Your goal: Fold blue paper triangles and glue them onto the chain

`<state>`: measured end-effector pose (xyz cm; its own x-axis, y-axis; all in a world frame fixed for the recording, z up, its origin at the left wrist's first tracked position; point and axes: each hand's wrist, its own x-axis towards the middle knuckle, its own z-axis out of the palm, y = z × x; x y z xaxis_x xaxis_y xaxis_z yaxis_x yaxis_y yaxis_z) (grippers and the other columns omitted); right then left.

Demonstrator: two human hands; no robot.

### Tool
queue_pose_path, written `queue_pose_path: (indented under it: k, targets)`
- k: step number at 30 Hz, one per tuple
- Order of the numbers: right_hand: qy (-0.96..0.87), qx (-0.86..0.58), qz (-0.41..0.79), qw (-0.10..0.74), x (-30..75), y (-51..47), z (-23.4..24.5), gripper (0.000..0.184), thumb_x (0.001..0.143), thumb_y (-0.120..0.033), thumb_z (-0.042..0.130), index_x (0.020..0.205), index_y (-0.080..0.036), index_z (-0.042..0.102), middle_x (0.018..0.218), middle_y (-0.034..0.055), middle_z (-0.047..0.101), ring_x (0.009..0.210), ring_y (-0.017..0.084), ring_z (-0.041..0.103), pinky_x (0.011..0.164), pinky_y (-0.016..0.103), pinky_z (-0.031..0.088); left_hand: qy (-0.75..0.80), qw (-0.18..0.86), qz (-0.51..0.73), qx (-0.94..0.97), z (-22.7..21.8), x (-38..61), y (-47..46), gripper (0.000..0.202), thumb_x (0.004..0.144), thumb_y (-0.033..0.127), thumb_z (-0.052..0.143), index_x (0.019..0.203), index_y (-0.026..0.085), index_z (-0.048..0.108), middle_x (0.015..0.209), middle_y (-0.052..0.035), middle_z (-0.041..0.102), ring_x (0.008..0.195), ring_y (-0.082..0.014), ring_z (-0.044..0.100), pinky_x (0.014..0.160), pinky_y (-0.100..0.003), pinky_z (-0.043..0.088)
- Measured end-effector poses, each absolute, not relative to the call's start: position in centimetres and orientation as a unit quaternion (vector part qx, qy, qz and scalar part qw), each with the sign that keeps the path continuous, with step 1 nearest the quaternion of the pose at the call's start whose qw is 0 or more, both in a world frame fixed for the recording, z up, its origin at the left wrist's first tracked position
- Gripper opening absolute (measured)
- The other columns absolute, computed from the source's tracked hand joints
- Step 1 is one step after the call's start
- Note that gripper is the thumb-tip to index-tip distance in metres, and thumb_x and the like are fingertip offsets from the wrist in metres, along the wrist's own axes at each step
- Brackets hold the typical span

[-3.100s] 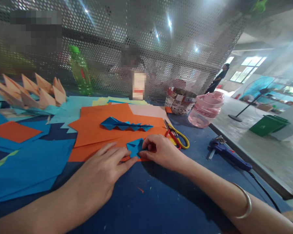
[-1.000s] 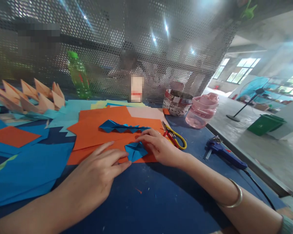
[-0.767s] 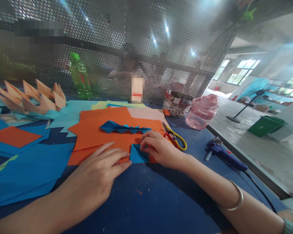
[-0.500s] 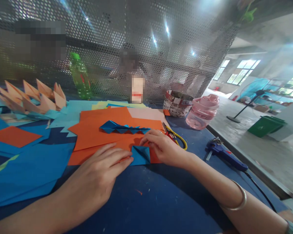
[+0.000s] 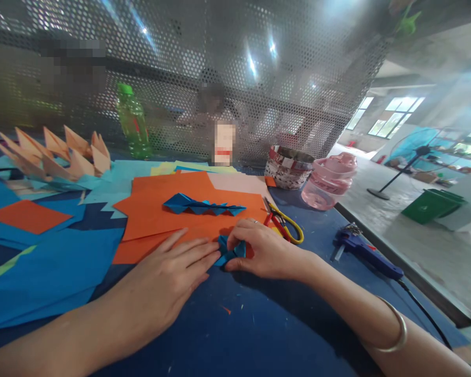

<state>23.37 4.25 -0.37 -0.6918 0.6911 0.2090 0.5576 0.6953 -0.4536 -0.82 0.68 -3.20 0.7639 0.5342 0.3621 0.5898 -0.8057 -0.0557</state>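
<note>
A small blue paper square [image 5: 230, 250], partly folded, lies at the near edge of orange paper sheets [image 5: 153, 199]. My right hand [image 5: 262, 246] pinches it between thumb and fingers, lifting its right side into a fold. Fingers stretched and flat, my left hand [image 5: 184, 262] rests on the orange paper, its fingertips touching the blue piece's left edge. Just beyond the hands lies a blue pleated paper strip [image 5: 204, 205] with a zigzag edge. Red and yellow scissors [image 5: 286, 222] are right of the orange paper, beyond my right wrist.
A glue gun [image 5: 369, 251] with its cord lies near the table's right edge. Behind are a pink bottle [image 5: 329, 180], a woven basket [image 5: 288, 167] and a green bottle [image 5: 133, 123]. Left are a folded peach paper piece [image 5: 58, 154] and blue sheets [image 5: 51, 277]. A perforated metal screen [image 5: 172, 57] stands behind.
My right hand has come down onto the blue paper and now pinches it, bending its right side up. My left hand stays almost in place. The whole view has shifted slightly.
</note>
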Motion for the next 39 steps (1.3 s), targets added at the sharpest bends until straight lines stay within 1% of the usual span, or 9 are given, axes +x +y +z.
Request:
queue_pose_path:
  k: [5, 10, 13, 17, 21, 25, 29, 32, 39]
  targets:
    - [-0.896, -0.334, 0.189, 0.223, 23.1, 4.4, -0.6, 0.010, 0.082, -0.016, 0.072, 0.083, -0.018, 0.062, 0.085, 0.0009, 0.060, 0.083, 0.015, 0.055, 0.077, 0.026, 0.042, -0.313, 0.069, -0.179, -0.930, -2.7, -0.7, 0.5, 0.042, 0.092, 0.013, 0.046, 0.131, 0.024, 0.059, 0.133, -0.0070, 0.064, 0.126, -0.0246, 0.056, 0.112, -0.051, 0.034]
    - [-0.883, -0.335, 0.184, 0.271, 22.6, 4.4, -1.2, 0.015, 0.081, -0.007, 0.069, 0.077, -0.018, 0.060, 0.081, 0.0003, 0.061, 0.082, 0.015, 0.055, 0.077, 0.026, 0.043, -0.303, 0.060, -0.194, -0.931, -2.9, -1.0, 0.9, 0.043, 0.092, 0.010, 0.044, 0.129, 0.023, 0.061, 0.129, -0.0061, 0.067, 0.127, -0.0217, 0.055, 0.115, -0.048, 0.031]
    - [-0.878, -0.337, 0.189, 0.283, 22.4, 4.5, -1.5, 0.016, 0.081, -0.005, 0.066, 0.076, -0.019, 0.060, 0.081, 0.0005, 0.062, 0.082, 0.015, 0.056, 0.077, 0.026, 0.044, -0.306, 0.059, -0.190, -0.931, -3.0, -1.2, 1.1, 0.042, 0.092, 0.011, 0.042, 0.128, 0.024, 0.062, 0.127, -0.0062, 0.068, 0.124, -0.0217, 0.057, 0.114, -0.049, 0.032]
    - [-0.881, -0.324, 0.180, 0.292, 22.5, 4.5, -1.6, 0.017, 0.081, -0.003, 0.064, 0.077, -0.018, 0.062, 0.082, 0.0015, 0.063, 0.085, 0.016, 0.057, 0.081, 0.027, 0.045, -0.302, 0.052, -0.187, -0.933, -2.6, -1.3, 1.2, 0.041, 0.092, 0.012, 0.040, 0.125, 0.021, 0.063, 0.121, -0.0079, 0.070, 0.118, -0.0234, 0.061, 0.110, -0.051, 0.037]
    - [-0.878, -0.329, 0.189, 0.291, 22.6, 4.4, -1.6, 0.014, 0.083, -0.005, 0.064, 0.080, -0.019, 0.062, 0.082, 0.0014, 0.064, 0.085, 0.016, 0.058, 0.081, 0.027, 0.045, -0.307, 0.044, -0.204, -0.928, -2.0, -0.9, 0.8, 0.039, 0.094, 0.012, 0.037, 0.118, 0.020, 0.067, 0.116, -0.0081, 0.072, 0.112, -0.0231, 0.063, 0.108, -0.051, 0.039]
    - [-0.878, -0.330, 0.198, 0.283, 22.5, 4.4, -1.6, 0.015, 0.082, -0.004, 0.063, 0.080, -0.019, 0.061, 0.083, 0.0011, 0.064, 0.084, 0.015, 0.058, 0.079, 0.027, 0.045, -0.321, 0.034, -0.218, -0.921, -1.7, -0.8, 0.4, 0.042, 0.093, 0.010, 0.035, 0.118, 0.022, 0.067, 0.117, -0.0061, 0.072, 0.114, -0.0204, 0.062, 0.112, -0.049, 0.034]
    - [-0.877, -0.339, 0.200, 0.276, 22.5, 4.4, -1.6, 0.015, 0.081, -0.003, 0.063, 0.081, -0.019, 0.062, 0.082, 0.0013, 0.064, 0.082, 0.015, 0.058, 0.078, 0.026, 0.045, -0.318, 0.040, -0.194, -0.927, -1.9, -1.1, 0.4, 0.044, 0.093, 0.010, 0.037, 0.122, 0.028, 0.065, 0.125, -0.0046, 0.068, 0.120, -0.0207, 0.058, 0.115, -0.051, 0.030]
    - [-0.879, -0.339, 0.195, 0.274, 22.5, 4.4, -1.6, 0.015, 0.081, -0.004, 0.062, 0.082, -0.019, 0.062, 0.082, 0.0015, 0.063, 0.082, 0.015, 0.057, 0.077, 0.026, 0.045, -0.330, 0.039, -0.189, -0.924, -2.0, -1.2, 0.4, 0.042, 0.095, 0.013, 0.039, 0.121, 0.033, 0.066, 0.125, -0.0034, 0.067, 0.120, -0.0203, 0.058, 0.114, -0.052, 0.031]
    - [-0.891, -0.308, 0.180, 0.282, 22.8, 4.6, -1.8, 0.016, 0.081, -0.002, 0.060, 0.080, -0.018, 0.061, 0.081, 0.0017, 0.062, 0.083, 0.016, 0.056, 0.079, 0.027, 0.045, -0.329, 0.017, -0.200, -0.923, -1.6, -1.1, 0.6, 0.032, 0.096, 0.021, 0.046, 0.115, 0.031, 0.070, 0.120, -0.0007, 0.071, 0.113, -0.0190, 0.063, 0.114, -0.049, 0.034]
